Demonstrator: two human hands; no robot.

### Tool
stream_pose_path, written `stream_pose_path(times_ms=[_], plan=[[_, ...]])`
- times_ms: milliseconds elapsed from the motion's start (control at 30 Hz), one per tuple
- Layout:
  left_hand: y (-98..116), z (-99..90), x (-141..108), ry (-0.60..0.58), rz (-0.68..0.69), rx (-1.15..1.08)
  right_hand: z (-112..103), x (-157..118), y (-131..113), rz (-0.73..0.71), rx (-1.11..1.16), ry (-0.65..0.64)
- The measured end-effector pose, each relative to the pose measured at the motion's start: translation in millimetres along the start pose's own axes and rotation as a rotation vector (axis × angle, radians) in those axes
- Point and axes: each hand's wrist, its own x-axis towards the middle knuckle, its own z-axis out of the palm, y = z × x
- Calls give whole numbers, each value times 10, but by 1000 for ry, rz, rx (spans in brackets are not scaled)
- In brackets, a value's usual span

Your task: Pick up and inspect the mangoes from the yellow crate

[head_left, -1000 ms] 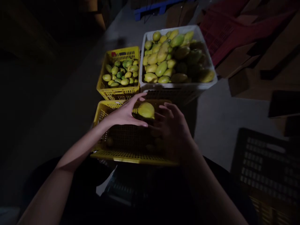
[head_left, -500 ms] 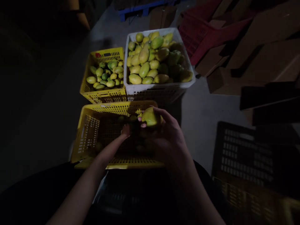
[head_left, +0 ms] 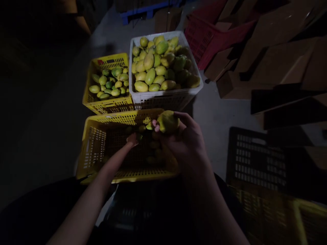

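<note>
My right hand is wrapped round a yellow-green fruit, above the right side of the near yellow crate. Inside that dim crate, my left hand is closed round a dark green fruit. Several other fruits lie in shadow on the crate's right side. Behind it stand a smaller yellow crate with green and yellow fruits and a white crate heaped with larger yellow-green fruits.
Cardboard boxes and a red crate lie at the upper right. A black crate is on the right, above yellow crates. A blue pallet shows at the top.
The view has shifted, so the crates appear further left. My right hand has turned the yellow-green fruit and raised it slightly. A dark green fruit now shows at my left hand.
</note>
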Motion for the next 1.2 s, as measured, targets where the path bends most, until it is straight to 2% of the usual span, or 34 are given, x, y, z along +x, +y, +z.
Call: stream_pose_path(times_ms=[100,233,367,467,533,600,700,767,833,967,1100,1200], plan=[[7,-423,-172,67,-2,59,54,-5,56,-84,37,14],[227,-1183,-575,322,172,40,155,-75,207,-213,90,-59],[497,-1889,-1254,643,462,-84,205,-185,360,-249,51,-172],[593,-2181,-1799,818,564,-123,211,-259,486,-213,-15,-249],[562,-2229,-2071,887,571,-117,197,-297,594,-165,-112,-258],[460,-2187,-2221,972,537,-117,167,-319,714,-167,-223,-249],[271,-2070,-2231,1091,483,-138,120,-318,864,-270,-327,-327],[196,-2021,-2159,1116,492,-147,120,-306,917,-349,-397,-394],[184,-2007,-2085,1132,512,-154,158,-303,934,-443,-467,-420],[283,-2025,-1996,1191,562,-181,296,-352,935,-680,-566,-361],[422,-2038,-1926,1330,614,-182,370,-382,970,-944,-620,-308],[508,-2035,-1856,1408,660,-191,347,-296,1006,-1181,-617,-261]])
